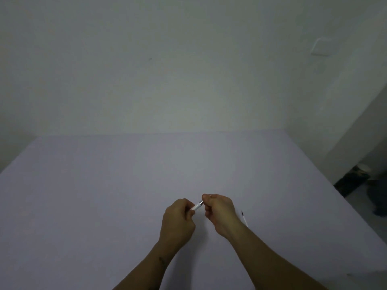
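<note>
A short white pen barrel with a silver end spans the gap between my two hands, just above the pale lilac table. My left hand curls its fingers round the white end. My right hand pinches the silver end with curled fingers. A thin white refill with a dark tip lies on the table just right of my right wrist, partly hidden by it.
The table's far edge meets a plain white wall. Its right edge drops off to a floor with dark objects. A wall switch plate sits high on the right.
</note>
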`<state>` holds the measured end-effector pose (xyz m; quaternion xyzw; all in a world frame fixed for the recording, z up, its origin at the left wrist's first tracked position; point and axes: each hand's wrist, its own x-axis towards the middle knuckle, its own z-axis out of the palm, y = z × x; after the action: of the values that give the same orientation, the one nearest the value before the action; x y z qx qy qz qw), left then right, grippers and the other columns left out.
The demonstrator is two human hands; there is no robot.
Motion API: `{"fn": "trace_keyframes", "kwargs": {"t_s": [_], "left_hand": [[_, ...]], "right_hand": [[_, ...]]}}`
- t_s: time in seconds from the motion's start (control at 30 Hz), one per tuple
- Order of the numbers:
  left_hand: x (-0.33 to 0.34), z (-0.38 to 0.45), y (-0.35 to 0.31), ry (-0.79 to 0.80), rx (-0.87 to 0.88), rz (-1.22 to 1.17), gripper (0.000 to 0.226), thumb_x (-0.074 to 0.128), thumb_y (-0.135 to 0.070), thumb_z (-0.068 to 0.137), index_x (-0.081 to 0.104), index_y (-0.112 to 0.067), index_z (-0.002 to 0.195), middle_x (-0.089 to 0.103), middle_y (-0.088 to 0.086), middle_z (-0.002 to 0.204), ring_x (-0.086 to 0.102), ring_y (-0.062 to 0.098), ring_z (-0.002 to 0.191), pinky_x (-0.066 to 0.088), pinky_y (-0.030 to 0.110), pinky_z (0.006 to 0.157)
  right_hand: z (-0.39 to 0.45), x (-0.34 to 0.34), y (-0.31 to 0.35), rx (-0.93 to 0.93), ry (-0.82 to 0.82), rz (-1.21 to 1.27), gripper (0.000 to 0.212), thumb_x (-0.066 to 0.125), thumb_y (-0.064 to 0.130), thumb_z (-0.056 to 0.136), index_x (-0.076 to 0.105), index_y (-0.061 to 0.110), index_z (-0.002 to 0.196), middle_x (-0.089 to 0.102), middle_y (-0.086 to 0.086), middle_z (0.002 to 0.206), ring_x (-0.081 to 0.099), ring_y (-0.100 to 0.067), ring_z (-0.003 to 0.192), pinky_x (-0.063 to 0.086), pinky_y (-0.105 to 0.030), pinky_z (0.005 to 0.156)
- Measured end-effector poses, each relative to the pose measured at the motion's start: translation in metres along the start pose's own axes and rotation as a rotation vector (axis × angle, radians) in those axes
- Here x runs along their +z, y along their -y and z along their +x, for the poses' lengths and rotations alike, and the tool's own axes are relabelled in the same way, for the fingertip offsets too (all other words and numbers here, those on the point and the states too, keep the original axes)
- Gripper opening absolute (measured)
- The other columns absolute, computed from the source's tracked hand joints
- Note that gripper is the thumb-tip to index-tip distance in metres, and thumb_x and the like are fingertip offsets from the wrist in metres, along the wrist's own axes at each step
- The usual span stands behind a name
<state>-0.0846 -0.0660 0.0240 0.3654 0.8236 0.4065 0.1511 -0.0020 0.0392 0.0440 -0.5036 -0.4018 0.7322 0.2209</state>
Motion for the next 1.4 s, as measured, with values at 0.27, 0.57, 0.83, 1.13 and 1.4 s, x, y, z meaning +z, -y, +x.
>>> {"fn": "trace_keyframes", "kwargs": {"t_s": [0.27,0.57,0.83,1.13,1.4], "left_hand": [[-0.003,0.004,0.000,-0.018,0.014,-0.009,0.014,0.062,-0.007,0.087,0.063,-0.020,0.082,0.060,-0.009,0.073,0.059,0.009,0.068,0.055,0.027,0.064],[0.005,-0.006,-0.006,-0.002,0.004,-0.003,0.014,0.061,-0.007,0.087,0.063,-0.020,0.082,0.060,-0.009,0.073,0.059,0.009,0.068,0.055,0.028,0.065],[0.005,-0.011,-0.009,-0.023,-0.049,-0.010,0.015,0.061,-0.007,0.087,0.063,-0.021,0.082,0.059,-0.010,0.072,0.059,0.009,0.069,0.058,0.030,0.069],[0.006,-0.017,-0.014,-0.006,-0.046,0.000,0.014,0.061,-0.006,0.088,0.063,-0.019,0.082,0.060,-0.007,0.074,0.058,0.010,0.068,0.052,0.023,0.063],[0.003,-0.018,-0.015,-0.018,-0.045,0.008,0.014,0.062,-0.005,0.086,0.063,-0.018,0.082,0.060,-0.007,0.073,0.059,0.011,0.069,0.055,0.028,0.067]], "right_hand": [[-0.006,-0.012,0.005,0.091,0.108,0.108,0.022,0.056,-0.005,0.093,0.073,0.004,0.104,0.064,-0.009,0.080,0.053,-0.016,0.068,0.045,-0.028,0.060],[-0.009,-0.012,0.005,0.069,-0.049,-0.008,0.008,0.064,0.002,0.090,0.071,0.000,0.087,0.059,-0.012,0.075,0.051,-0.019,0.066,0.046,-0.029,0.060],[-0.017,-0.021,0.003,0.098,0.068,0.067,0.024,0.054,-0.003,0.094,0.074,0.009,0.100,0.074,-0.008,0.097,0.060,-0.018,0.083,0.049,-0.030,0.073],[-0.025,-0.019,0.003,0.094,-0.045,-0.087,0.020,0.068,0.023,0.090,0.071,0.003,0.093,0.063,-0.009,0.078,0.055,-0.020,0.068,0.045,-0.029,0.056],[-0.026,-0.017,0.008,0.044,-0.006,-0.075,0.016,0.058,0.004,0.094,0.072,0.003,0.099,0.065,-0.012,0.088,0.059,-0.020,0.080,0.053,-0.029,0.068]]}}
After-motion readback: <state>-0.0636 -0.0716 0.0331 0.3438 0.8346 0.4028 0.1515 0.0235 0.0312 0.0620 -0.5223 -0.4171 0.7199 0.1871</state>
